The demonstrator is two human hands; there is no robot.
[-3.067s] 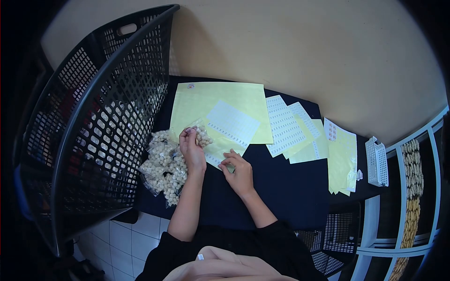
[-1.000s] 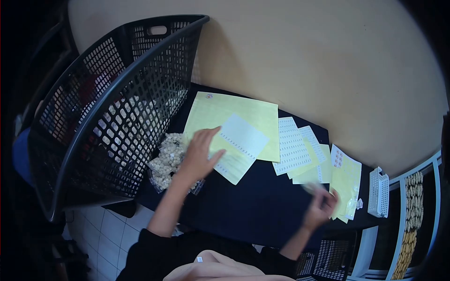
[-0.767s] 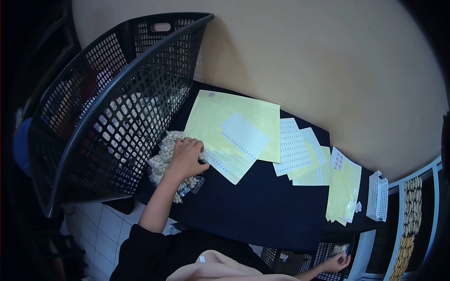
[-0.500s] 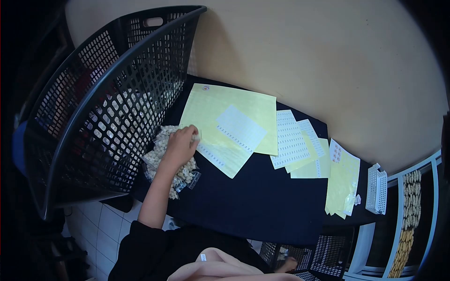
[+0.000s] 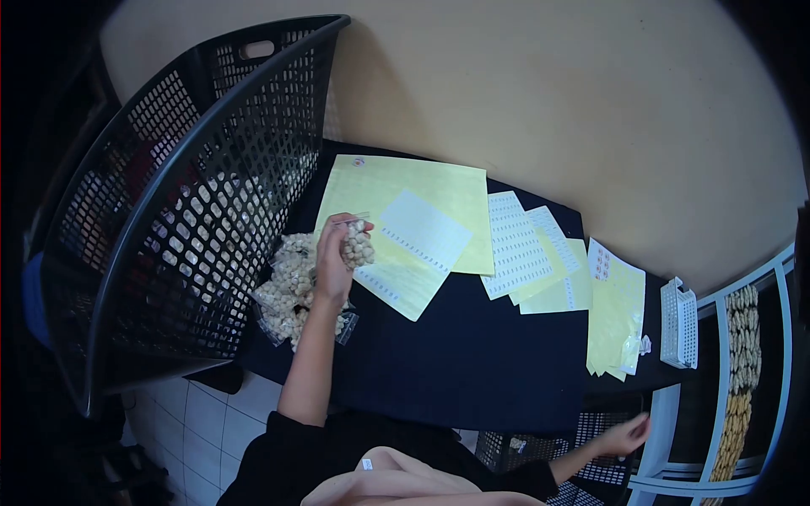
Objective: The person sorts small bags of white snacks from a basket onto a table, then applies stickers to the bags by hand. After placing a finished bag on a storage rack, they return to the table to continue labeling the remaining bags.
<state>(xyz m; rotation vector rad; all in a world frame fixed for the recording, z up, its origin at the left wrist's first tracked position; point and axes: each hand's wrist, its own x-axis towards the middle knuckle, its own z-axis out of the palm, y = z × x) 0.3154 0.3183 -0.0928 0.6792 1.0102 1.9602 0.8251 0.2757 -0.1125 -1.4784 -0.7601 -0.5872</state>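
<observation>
My left hand [image 5: 336, 253] grips a small clear plastic bag of pale round pieces [image 5: 359, 246], raised above the left end of the yellow sheets. Below and left of that hand lies a pile of similar filled bags [image 5: 291, 291], against the large black basket. At lower right, my right hand [image 5: 626, 434] hangs in the air over the edge of a black crate [image 5: 595, 426], its fingers curled together. No item shows in it. A large yellow sheet [image 5: 422, 179] with a white label sheet [image 5: 426, 232] on top lies beside my left hand.
The tall black mesh basket [image 5: 198, 152], filled with pale contents, stands at the left. Printed label sheets [image 5: 516, 244] and yellow sticker sheets [image 5: 616, 304] lie along the dark table [image 5: 456, 363]. A small white basket [image 5: 679, 325] and a pale blue rack [image 5: 717, 379] stand at right.
My left hand has lifted a bag from the pile and turned upward with it. My right hand has come out of the black crate and moved up and right.
</observation>
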